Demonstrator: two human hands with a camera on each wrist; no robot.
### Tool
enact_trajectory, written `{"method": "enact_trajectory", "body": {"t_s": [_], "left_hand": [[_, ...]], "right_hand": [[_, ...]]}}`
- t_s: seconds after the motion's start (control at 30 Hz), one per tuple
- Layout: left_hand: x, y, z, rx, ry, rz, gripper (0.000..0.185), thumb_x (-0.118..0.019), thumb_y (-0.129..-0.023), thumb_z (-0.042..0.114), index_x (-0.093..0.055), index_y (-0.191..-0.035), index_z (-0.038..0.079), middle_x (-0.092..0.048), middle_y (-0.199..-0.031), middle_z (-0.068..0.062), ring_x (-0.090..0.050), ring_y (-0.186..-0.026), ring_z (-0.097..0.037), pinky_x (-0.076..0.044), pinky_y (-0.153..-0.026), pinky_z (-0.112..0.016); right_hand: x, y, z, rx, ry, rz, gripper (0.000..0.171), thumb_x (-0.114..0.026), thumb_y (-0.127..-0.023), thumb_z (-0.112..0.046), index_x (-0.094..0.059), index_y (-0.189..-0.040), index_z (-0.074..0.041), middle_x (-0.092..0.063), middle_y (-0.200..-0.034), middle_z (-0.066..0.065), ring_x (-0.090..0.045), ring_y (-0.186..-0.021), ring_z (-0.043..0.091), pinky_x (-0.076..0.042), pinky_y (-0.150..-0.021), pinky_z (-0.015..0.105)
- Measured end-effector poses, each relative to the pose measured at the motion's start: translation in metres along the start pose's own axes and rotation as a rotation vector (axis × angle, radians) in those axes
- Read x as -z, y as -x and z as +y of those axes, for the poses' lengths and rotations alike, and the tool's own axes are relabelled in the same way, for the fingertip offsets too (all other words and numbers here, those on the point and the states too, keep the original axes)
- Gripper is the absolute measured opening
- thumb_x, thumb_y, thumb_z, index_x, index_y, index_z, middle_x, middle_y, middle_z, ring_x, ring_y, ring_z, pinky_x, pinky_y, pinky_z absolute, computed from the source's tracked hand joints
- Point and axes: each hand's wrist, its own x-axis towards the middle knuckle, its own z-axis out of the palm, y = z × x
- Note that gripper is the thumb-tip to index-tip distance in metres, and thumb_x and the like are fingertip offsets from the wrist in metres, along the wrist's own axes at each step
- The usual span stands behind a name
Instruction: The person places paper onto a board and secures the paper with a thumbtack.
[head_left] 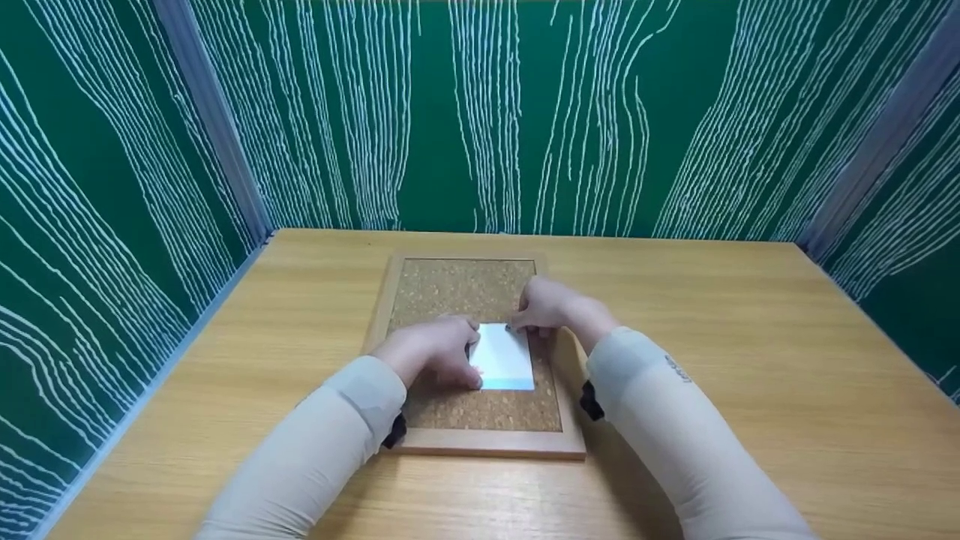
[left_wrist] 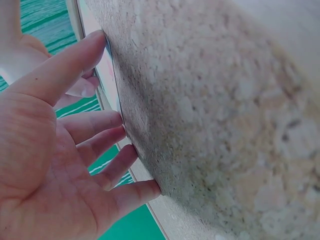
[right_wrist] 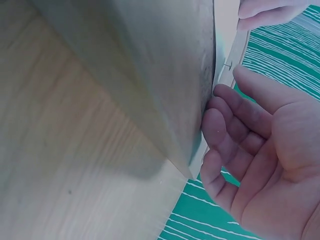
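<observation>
A white paper sheet (head_left: 504, 360) with a light blue band along its near edge lies on a cork board (head_left: 465, 285) in a wooden frame. My left hand (head_left: 442, 349) rests at the sheet's left edge, thumb at the near corner. In the left wrist view its extended fingers (left_wrist: 102, 120) touch the board and the paper's edge. My right hand (head_left: 551, 306) is at the far right corner of the sheet. There a small pin (right_wrist: 228, 65) stands in the paper, close to the right thumb (right_wrist: 242, 75). The other right fingers bend loosely against the board's edge.
The board's wooden frame (head_left: 487, 442) lies on a light wooden table (head_left: 712, 375). Green walls (head_left: 555, 112) with white wavy lines rise behind the table and at both sides.
</observation>
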Motion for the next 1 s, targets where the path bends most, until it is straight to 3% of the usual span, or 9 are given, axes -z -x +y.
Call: {"method": "enact_trajectory", "body": {"t_s": [0.13, 0.23, 0.47, 0.63, 1.0], "left_hand": [[-0.0007, 0.0000, 0.0000, -0.004, -0.014, -0.009, 0.036, -0.085, -0.081, 0.043, -0.070, -0.099, 0.015, -0.049, -0.149, -0.002, -0.052, -0.110, -0.022, -0.045, -0.100, -0.041], [-0.0010, 0.0005, 0.0005, 0.005, -0.010, -0.010, 0.040, -0.085, -0.081, 0.043, -0.071, -0.105, 0.014, -0.050, -0.148, -0.002, -0.053, -0.110, -0.024, -0.045, -0.099, -0.042], [-0.0021, -0.0007, 0.0011, -0.028, -0.072, -0.002, 0.038, -0.084, -0.082, 0.044, -0.068, -0.092, 0.010, -0.047, -0.152, -0.004, -0.050, -0.126, -0.026, -0.043, -0.104, -0.042], [-0.0014, -0.0002, 0.0020, -0.003, -0.011, -0.005, 0.040, -0.086, -0.081, 0.041, -0.071, -0.105, 0.012, -0.048, -0.149, -0.003, -0.051, -0.117, -0.024, -0.043, -0.104, -0.043], [-0.0019, 0.0006, 0.0001, 0.018, 0.013, -0.004, 0.058, -0.085, -0.081, 0.043, -0.067, -0.127, 0.013, -0.047, -0.150, -0.002, -0.050, -0.116, -0.023, -0.041, -0.105, -0.044]], "right_hand": [[-0.0041, -0.0023, -0.0002, -0.010, 0.008, 0.019, 0.019, -0.072, -0.096, -0.032, -0.076, -0.096, -0.013, -0.071, -0.080, 0.006, -0.068, -0.072, 0.022, -0.054, -0.065, 0.034], [-0.0062, -0.0045, -0.0005, -0.022, 0.014, 0.026, 0.018, -0.073, -0.096, -0.030, -0.076, -0.097, -0.013, -0.071, -0.080, 0.006, -0.068, -0.071, 0.021, -0.054, -0.064, 0.033], [-0.0063, -0.0051, -0.0007, -0.016, 0.028, 0.034, 0.017, -0.076, -0.093, -0.028, -0.076, -0.090, -0.011, -0.070, -0.077, 0.007, -0.066, -0.067, 0.021, -0.052, -0.059, 0.032], [-0.0055, -0.0039, -0.0002, -0.027, -0.008, 0.046, 0.016, -0.077, -0.093, -0.028, -0.075, -0.090, -0.012, -0.070, -0.078, 0.007, -0.066, -0.067, 0.022, -0.051, -0.058, 0.031], [-0.0063, -0.0030, -0.0014, -0.026, -0.029, 0.059, 0.016, -0.078, -0.092, -0.026, -0.075, -0.092, -0.011, -0.070, -0.079, 0.007, -0.066, -0.070, 0.022, -0.054, -0.063, 0.034]]}}
